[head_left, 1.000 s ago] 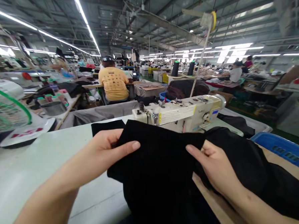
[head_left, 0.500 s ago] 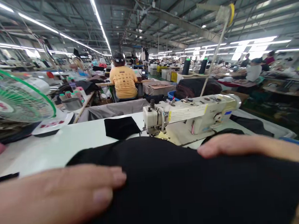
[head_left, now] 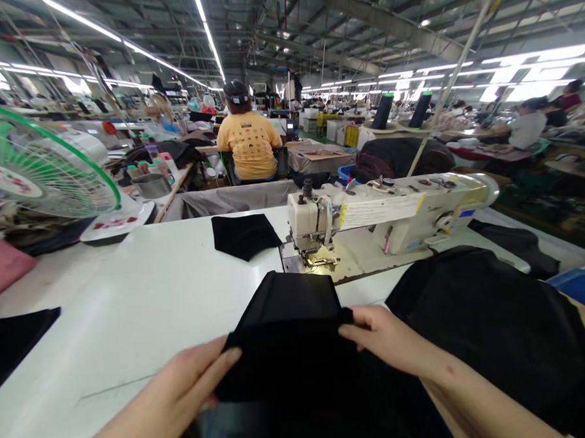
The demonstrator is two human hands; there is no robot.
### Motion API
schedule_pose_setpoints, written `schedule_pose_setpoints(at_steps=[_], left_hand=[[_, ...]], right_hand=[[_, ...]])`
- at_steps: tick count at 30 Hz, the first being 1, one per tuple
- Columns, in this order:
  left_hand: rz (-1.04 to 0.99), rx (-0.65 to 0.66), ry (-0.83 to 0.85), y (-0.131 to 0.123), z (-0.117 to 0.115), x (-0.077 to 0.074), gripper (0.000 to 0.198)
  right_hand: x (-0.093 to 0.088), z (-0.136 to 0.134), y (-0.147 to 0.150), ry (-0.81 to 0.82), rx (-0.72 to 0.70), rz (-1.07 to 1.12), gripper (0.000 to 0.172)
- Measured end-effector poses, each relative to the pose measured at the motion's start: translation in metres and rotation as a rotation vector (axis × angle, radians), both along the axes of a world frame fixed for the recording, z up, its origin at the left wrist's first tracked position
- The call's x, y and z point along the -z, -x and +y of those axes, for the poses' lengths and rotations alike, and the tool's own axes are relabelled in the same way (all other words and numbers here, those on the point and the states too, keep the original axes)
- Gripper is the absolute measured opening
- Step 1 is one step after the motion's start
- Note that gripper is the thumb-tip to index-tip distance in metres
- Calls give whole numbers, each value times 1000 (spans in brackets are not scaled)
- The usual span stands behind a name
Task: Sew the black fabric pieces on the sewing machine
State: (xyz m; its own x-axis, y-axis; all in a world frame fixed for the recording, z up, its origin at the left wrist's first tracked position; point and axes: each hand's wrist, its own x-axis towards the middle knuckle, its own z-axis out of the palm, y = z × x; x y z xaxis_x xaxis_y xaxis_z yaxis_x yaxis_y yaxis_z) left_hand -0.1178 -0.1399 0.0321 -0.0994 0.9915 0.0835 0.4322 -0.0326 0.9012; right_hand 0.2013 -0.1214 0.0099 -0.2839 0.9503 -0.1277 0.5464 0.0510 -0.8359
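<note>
Black cloth panel is pinched at both side edges: left edge is gripped between thumb and fingers of the left hand, right edge likewise by the right hand. Left thumb is laid on top of the cloth; left fingers are partly hidden underneath. At the right fingertips a small bunch of cloth is caught. Panel is spanned between the two hands, its far part extended beyond the fingertips toward the sewing machine, near part dropped toward the lap. Whether the far edge is supported by the white tabletop can't be told. Needle area isn't reached by the panel; it is stopped just short of the machine bed. A second black piece is laid flat left of the machine head. Larger black cloth is heaped right of the right hand, a blue bin placed beyond it. Fan is parked at far left; a co-worker in a yellow shirt is seated ahead, back turned.
</note>
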Motion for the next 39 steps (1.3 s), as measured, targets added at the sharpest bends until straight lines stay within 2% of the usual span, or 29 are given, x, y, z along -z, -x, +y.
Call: schedule_pose_setpoints(at_steps=[1,2,3,5,6,9,13,17,21,25,28,31,34,39], left_hand=[[82,86,22,-2,21,-2,25],[235,211,46,-6,42,-4,27],[395,275,27,-11,63,-3,29],[630,291,-24,-23,101,3,28],[685,268,-44,-29,117,9,25],[694,247,-22,-43,154,29,7],[599,256,42,-47,174,46,17],[442,262,16,-47,163,46,17],[275,196,-26,-37,128,38,6],[-159,267,39,-22,91,19,35],[-393,303,66,-17,73,6,25],[-402,251,-7,-19,65,-3,21],[-326,190,-130,-22,62,-8,22],[-217,102,-231,-27,58,-19,23]], right_hand=[[9,14,4,-61,72,-56,25],[17,27,8,-115,132,-106,28],[24,39,12,-164,180,-147,28],[35,58,18,-231,256,-185,23],[39,64,21,-255,289,-197,19],[48,75,22,-288,363,-211,12],[53,81,18,-281,389,-177,13],[55,86,16,-282,389,-84,15],[53,78,15,-286,385,101,20],[40,56,12,-176,336,394,25],[26,42,10,-47,373,680,44],[19,34,8,-75,488,745,41],[22,31,7,-122,574,724,37],[28,29,6,-102,658,755,45]])
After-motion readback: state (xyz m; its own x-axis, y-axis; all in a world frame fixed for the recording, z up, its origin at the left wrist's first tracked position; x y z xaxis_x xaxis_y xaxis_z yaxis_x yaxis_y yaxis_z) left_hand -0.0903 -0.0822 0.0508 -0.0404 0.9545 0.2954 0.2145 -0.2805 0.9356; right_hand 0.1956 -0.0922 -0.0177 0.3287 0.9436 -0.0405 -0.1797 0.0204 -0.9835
